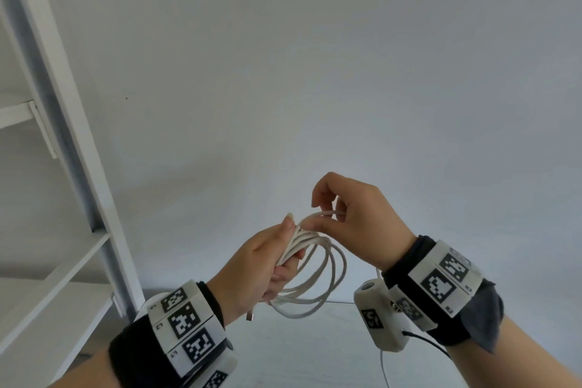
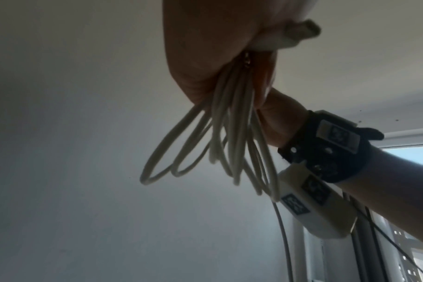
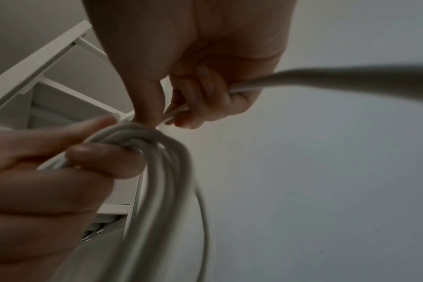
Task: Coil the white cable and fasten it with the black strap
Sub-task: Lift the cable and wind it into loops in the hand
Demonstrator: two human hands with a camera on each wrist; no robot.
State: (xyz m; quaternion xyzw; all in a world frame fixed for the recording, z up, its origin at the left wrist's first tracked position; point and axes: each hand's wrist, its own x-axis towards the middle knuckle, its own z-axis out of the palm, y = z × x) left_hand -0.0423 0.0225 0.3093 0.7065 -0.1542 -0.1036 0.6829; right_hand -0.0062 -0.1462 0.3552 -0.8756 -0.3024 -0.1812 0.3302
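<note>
Listing by size, largest first.

White shelving unit (image 1: pixel 94 198): stands at the left against the wall; nothing visible on its shelves.

Bench (image 1: pixel 315 340): pale surface below the hands; a loose run of cable trails down toward it.

White cable (image 1: pixel 318 280): held in the air between both hands, several loops already gathered into a hanging bundle. One plug end (image 1: pixel 251 316) dangles below the left palm.

Left hand (image 1: pixel 261 264): its grip is closed round the gathered top of the loops, thumb pressing them.

Right hand (image 1: pixel 349 214): thumb and fingers pinch the next turn, just beside the left thumb, with the free length passing on behind it.

Progress, as judged: coiling well along but unfinished, some cable still uncoiled. Black strap: not in view; fastening not yet done.

Containers: none seen.
</note>
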